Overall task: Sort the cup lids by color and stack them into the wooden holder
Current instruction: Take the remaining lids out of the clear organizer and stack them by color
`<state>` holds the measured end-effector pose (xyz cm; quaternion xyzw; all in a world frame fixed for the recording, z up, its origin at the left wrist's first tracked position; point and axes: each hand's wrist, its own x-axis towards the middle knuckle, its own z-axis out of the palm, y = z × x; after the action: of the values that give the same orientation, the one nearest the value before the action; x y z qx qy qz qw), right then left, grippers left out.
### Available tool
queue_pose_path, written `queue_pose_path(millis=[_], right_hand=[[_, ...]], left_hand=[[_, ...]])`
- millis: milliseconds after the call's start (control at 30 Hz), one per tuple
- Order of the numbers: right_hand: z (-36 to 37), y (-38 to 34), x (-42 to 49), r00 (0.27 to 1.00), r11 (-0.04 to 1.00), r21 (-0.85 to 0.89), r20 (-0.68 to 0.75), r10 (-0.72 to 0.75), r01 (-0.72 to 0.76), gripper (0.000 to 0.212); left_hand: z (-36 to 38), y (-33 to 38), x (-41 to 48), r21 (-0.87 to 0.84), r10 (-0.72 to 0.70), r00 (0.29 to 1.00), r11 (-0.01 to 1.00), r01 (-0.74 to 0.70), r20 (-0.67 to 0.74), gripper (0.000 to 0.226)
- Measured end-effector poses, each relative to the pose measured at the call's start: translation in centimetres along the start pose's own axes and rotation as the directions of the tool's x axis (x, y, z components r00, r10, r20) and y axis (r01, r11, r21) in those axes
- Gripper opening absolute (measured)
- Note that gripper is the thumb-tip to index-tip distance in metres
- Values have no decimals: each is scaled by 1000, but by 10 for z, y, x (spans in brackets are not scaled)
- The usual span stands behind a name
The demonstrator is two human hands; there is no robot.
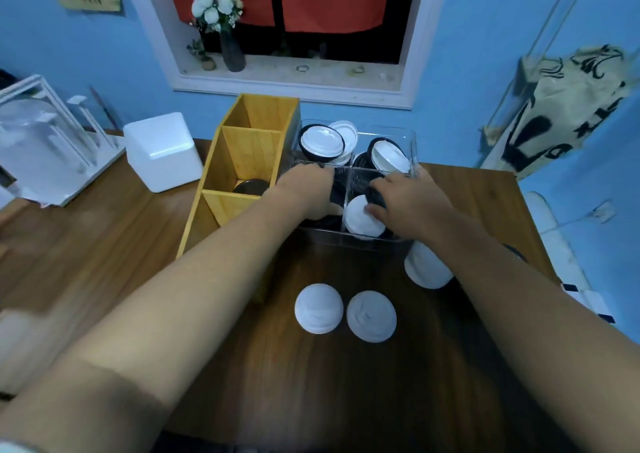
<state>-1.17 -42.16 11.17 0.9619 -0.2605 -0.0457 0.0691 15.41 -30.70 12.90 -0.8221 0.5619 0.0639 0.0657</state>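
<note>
A clear plastic bin [353, 241] on the table holds several black and white cup lids [322, 142]. Both hands reach into it. My left hand [306, 189] is curled down among black lids in the bin's left half; what its fingers hold is hidden. My right hand [405, 198] pinches a black lid [375, 194] just above a white lid [362, 218]. The wooden holder [242, 161] stands left of the bin, with a black lid [251, 186] in its middle compartment. Two white lids [318, 308] [371, 315] lie on the table in front.
A white lid stack [427, 267] lies right of the bin under my right forearm. A white box [162, 151] and a clear rack [45, 140] stand at the left. The table's right edge [533, 230] is close. A window sill with a flower vase [230, 48] is behind.
</note>
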Motion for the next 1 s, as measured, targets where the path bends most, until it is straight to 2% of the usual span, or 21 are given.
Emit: queue_pose_path(millis=[100, 200, 300, 367, 433, 533, 633, 733, 867, 1000], right_hand=[[6, -2, 8, 997, 999, -42, 79, 26, -22, 52], [5, -3, 10, 996, 1000, -4, 84, 21, -21, 49], [-1, -1, 5, 996, 999, 48, 85, -4, 0, 48], [-4, 0, 0, 1000, 1000, 13, 27, -17, 16, 45], [-3, -1, -5, 994, 1000, -29, -111, -10, 7, 32], [2, -4, -12, 955, 996, 26, -282, 94, -91, 18], [8, -8, -17, 933, 988, 107, -329, 143, -114, 20], [4, -15, -28, 907, 979, 180, -390, 160, -95, 18], [-12, -30, -70, 872, 960, 273, -450, 190, -68, 17], [17, -53, -147, 862, 985, 170, -502, 62, 28, 23]], left_hand=[[0, 0, 5, -7, -28, 999, 1000, 28, 28, 77], [-3, 0, 4, -11, -40, 999, 999, 40, 25, 82], [-7, -4, -1, -38, -28, 999, 999, 27, -17, 77], [-9, -7, -8, -57, -4, 997, 998, 0, -78, 73], [-11, -9, -21, -86, 17, 988, 996, -30, -152, 73], [-9, -9, -49, -93, 38, 958, 993, -67, -285, 78], [2, -7, -83, -194, 51, 932, 973, -127, -358, 89], [20, 4, -124, -382, 67, 922, 897, -223, -381, 92], [58, 19, -173, -602, 93, 934, 742, -295, -344, 94], [106, 18, -205, -747, 116, 952, 595, -295, -284, 80]])
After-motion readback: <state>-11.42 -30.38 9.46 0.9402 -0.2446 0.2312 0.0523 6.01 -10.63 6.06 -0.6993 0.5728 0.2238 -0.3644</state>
